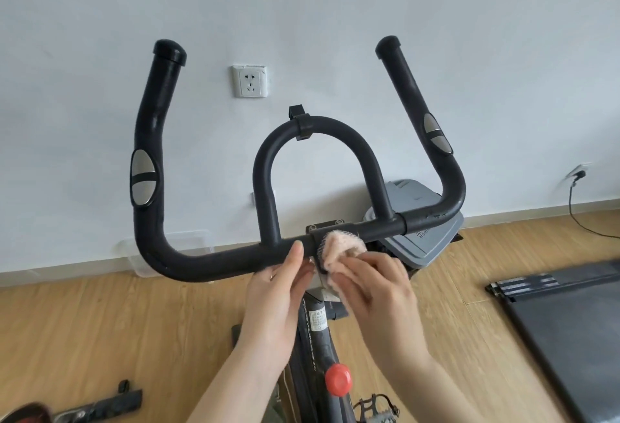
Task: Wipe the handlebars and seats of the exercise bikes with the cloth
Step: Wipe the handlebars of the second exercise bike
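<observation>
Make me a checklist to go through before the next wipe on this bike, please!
1. Cloth held: the right hand grips the bunched pink cloth. Ok.
2. Cloth on the bike: it lies against the handlebar at the centre clamp. Ok.
3. Other hand steadying: the left hand touches the crossbar with straight fingers, beside the cloth. Ok.
4. Path free: nothing hangs on the left grip or the right grip. Ok.
5. Cloth clean enough: cannot tell.
6. Seat wiped: it is out of view. Cannot tell.
</observation>
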